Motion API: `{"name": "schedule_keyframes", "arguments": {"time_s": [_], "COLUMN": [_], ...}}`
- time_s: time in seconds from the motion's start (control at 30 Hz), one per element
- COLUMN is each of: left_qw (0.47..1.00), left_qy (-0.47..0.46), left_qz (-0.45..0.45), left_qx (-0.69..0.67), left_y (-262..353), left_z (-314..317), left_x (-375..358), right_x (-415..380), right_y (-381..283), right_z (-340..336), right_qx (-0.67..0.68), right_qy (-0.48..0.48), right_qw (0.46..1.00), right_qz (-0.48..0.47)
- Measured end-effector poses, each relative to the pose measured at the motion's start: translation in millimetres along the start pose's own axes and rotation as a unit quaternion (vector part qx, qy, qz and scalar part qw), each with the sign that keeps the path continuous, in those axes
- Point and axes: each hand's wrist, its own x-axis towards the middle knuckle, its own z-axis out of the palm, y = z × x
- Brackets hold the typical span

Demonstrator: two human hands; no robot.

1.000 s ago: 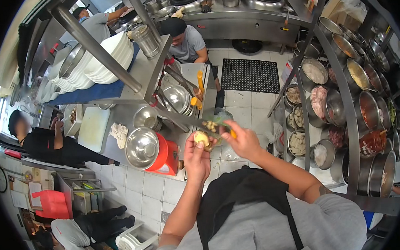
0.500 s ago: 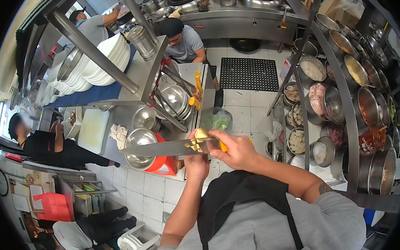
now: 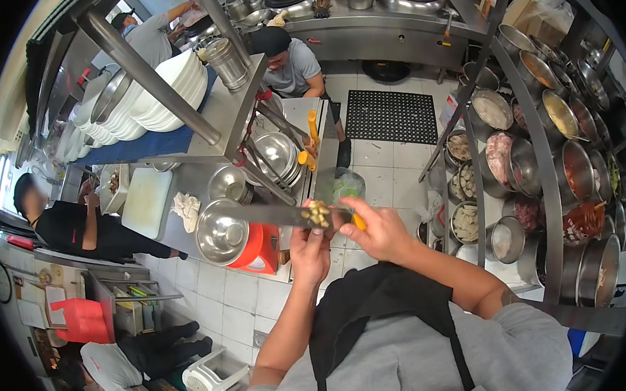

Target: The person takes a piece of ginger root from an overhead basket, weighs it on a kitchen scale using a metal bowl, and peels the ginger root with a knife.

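Observation:
My right hand (image 3: 378, 229) is closed round the yellow handle of a wide-bladed knife (image 3: 264, 215), whose blade points left and is blurred. Small pale yellow pieces (image 3: 317, 214) lie on the blade near the handle. Just below them is my left hand (image 3: 310, 253), fingers bent under the blade; what it holds, if anything, is hidden. To the left of the hands, a steel bowl (image 3: 222, 232) rests on a red and white scale (image 3: 259, 250).
A steel shelf (image 3: 241, 132) carries stacked white plates (image 3: 171, 97). At the right, a rack (image 3: 549, 217) holds many steel bowls of food. One person (image 3: 294, 64) sits ahead; others are at the left. A white cutting board (image 3: 146, 202) lies on the counter.
The knife blade has shifted slightly up and tilted. The yellow pieces have moved a little on it, and the larger chunk above the blade no longer shows. My right hand's fingers have moved slightly right.

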Motion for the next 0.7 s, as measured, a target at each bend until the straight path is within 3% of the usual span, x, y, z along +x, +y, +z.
{"name": "schedule_keyframes", "arguments": {"time_s": [0.37,0.57,0.7], "left_qw": [0.996,0.999,0.998], "left_qy": [-0.01,-0.028,-0.028], "left_qz": [0.032,0.006,-0.002], "left_qx": [0.077,-0.031,-0.052], "left_y": [-0.6,9.0,7.1], "left_z": [-12.1,-4.0,-8.5], "left_x": [4.5,3.0,6.1], "right_x": [4.3,8.7,9.8], "right_y": [3.1,52.6,23.7], "right_z": [-0.2,-1.9,-3.1], "right_qx": [-0.047,-0.024,0.009], "right_qy": [0.024,0.009,0.019], "right_qw": [0.995,0.993,0.998], "right_qz": [-0.087,0.114,0.064]}}
